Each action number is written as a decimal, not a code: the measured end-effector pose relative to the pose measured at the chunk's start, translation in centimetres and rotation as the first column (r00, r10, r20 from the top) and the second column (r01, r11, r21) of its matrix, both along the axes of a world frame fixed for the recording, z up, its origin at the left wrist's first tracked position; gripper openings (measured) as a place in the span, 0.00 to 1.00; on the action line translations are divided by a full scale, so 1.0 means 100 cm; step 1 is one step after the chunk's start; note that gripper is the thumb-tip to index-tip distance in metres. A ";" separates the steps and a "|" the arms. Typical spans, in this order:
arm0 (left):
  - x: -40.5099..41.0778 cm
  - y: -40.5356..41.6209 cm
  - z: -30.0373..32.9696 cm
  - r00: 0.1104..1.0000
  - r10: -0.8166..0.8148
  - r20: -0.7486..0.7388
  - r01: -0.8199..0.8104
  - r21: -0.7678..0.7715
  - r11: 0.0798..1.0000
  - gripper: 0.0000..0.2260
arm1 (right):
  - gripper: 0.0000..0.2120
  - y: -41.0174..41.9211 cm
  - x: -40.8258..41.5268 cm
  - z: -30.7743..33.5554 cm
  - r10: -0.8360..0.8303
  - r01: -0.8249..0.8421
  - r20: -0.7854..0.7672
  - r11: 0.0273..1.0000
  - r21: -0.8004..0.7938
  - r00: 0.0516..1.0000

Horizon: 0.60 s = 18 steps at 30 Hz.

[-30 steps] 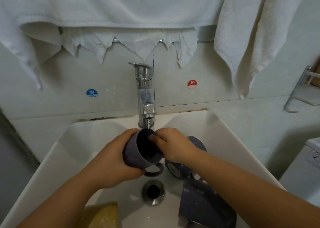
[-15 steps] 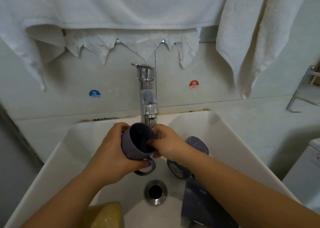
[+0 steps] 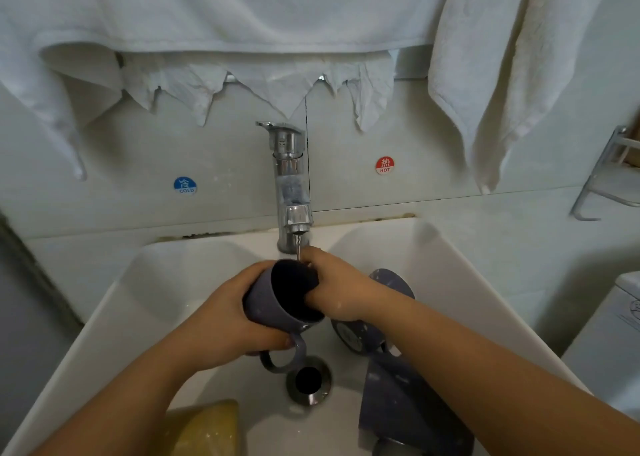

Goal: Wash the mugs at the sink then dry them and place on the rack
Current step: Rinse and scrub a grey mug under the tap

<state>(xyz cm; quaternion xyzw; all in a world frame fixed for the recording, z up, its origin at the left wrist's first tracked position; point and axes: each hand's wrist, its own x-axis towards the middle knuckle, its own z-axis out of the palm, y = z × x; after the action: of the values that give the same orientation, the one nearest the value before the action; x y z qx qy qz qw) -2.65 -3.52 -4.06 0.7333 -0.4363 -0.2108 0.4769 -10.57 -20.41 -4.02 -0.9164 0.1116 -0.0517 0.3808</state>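
Clearly wet and probably slippery, the rigid mug (image 3: 273, 303) suits the left hand (image 3: 221, 320) wrapping its body while the right hand (image 3: 341, 289) pinches its far rim.

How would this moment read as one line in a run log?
stage: washing | left hand: grips mug | right hand: fingers inside mug | tap: running | sink: two mugs waiting

Mugs: three, all grey. One held mug (image 3: 273, 303) is above the sink (image 3: 450, 282); a second mug (image 3: 360, 331) and a third mug (image 3: 398, 410) lie in the basin. Hands: two. Faucet (image 3: 291, 185): one. Drain (image 3: 308, 381): one. Yellow sponge (image 3: 204, 428): one. Wall stickers: two, blue sticker (image 3: 185, 185) and red sticker (image 3: 384, 165).
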 end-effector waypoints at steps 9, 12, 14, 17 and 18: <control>0.003 0.000 0.000 0.997 -0.030 -0.076 0.031 0.016 0.999 0.35 | 0.03 0.000 0.000 0.004 -0.018 0.020 0.032 0.998 -0.066 0.999; 0.000 0.000 0.000 1.000 0.004 -0.017 -0.004 0.003 1.000 0.35 | 0.09 -0.002 0.004 0.001 0.010 -0.006 -0.091 0.999 0.043 0.996; -0.002 -0.001 -0.001 0.999 0.019 0.034 -0.019 -0.003 1.000 0.36 | 0.02 0.002 0.007 -0.003 -0.033 0.031 -0.142 0.999 -0.015 0.989; -0.004 -0.001 0.002 0.994 0.041 0.102 -0.038 -0.029 0.999 0.36 | 0.11 0.007 0.009 -0.008 -0.162 0.158 -0.135 0.987 -0.044 0.978; -0.004 -0.001 0.004 0.991 0.038 0.129 -0.034 -0.035 0.999 0.35 | 0.11 0.008 0.009 -0.008 -0.177 0.174 -0.117 0.984 -0.036 0.977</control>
<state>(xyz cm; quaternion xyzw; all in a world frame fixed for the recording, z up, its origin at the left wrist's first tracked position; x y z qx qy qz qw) -3.08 -3.57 -3.70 0.7453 -0.4564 -0.1471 0.4632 -9.67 -19.64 -4.86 -0.9092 0.2139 -0.0315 0.3558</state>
